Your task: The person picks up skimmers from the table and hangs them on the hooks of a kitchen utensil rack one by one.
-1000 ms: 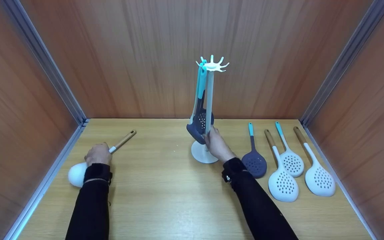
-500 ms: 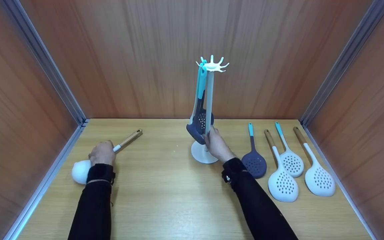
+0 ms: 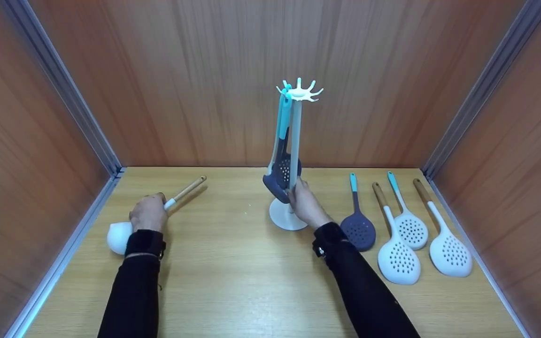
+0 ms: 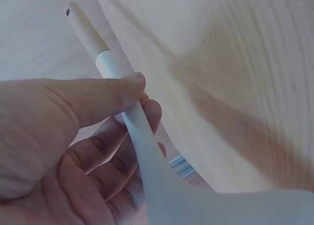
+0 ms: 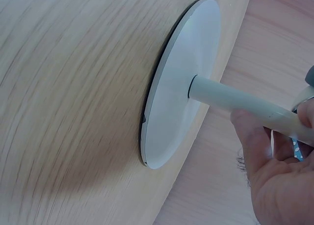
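Note:
My left hand (image 3: 148, 213) pinches the white neck of a ladle (image 4: 142, 132) between thumb and fingers. The ladle's wooden handle tip (image 3: 193, 187) points up and right, and its white bowl (image 3: 119, 238) is partly hidden by the wrist. With my right hand (image 3: 307, 204) I grip the lower pole of a white utensil stand (image 5: 230, 95), just above its round base (image 3: 282, 217). Turquoise-handled utensils hang on the stand's left side, among them a dark ladle (image 3: 275, 188) and a dark perforated skimmer (image 3: 283, 169). Several hooks (image 3: 305, 91) on the right side carry nothing.
To the right lie a dark slotted turner (image 3: 359, 231), a white one with a turquoise handle (image 3: 411, 230), and two white ones with wooden handles, one nearer (image 3: 398, 260) and one far right (image 3: 451, 253). Wooden walls (image 3: 204, 84) enclose the tabletop (image 3: 223, 281).
My left hand has moved a little right and away from me with the ladle, whose shadow now stands apart from the handle. The right hand and the stand have stayed put.

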Tool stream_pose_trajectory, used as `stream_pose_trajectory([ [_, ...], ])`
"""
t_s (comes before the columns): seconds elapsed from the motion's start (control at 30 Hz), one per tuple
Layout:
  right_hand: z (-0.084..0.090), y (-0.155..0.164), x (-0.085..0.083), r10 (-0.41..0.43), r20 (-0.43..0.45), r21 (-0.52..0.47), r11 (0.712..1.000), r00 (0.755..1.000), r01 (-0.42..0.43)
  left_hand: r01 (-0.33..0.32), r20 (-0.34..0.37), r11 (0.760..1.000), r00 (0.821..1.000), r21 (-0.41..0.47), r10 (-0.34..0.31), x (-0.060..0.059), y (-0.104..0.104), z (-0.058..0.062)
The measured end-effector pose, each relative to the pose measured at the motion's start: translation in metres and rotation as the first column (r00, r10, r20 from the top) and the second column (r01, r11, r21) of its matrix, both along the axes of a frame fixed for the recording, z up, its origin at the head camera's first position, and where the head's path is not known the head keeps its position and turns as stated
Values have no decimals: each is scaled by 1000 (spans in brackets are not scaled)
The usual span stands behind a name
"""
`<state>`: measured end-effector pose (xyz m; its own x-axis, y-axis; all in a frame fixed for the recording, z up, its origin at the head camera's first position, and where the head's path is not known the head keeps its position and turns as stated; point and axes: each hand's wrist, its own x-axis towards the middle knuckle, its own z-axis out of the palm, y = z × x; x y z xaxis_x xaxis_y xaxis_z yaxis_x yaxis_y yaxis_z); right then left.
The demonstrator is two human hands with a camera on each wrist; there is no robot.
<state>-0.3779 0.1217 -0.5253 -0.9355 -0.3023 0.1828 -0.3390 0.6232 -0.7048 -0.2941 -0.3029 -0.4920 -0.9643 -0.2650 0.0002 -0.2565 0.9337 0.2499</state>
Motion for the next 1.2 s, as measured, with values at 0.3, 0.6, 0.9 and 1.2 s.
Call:
stream_pose_trajectory([
  [0.3,-5,1,-2,20,-68,-6,1000,997,-20,11,-60,999,998,38,-9,-3,7,9],
  [0.6,-3,1,0,8,-50,-19,1000,999,-9,11,-51,999,999,41,-9,-45,-21,-33],
  [0.9,-3,0,0,14,-63,-13,1000,998,-15,44,-88,997,995,66,-38,-7,23,26],
  [1.2,-2,0,1,8,-56,6,1000,998,-8,93,-158,992,984,88,-78,1,38,38],
])
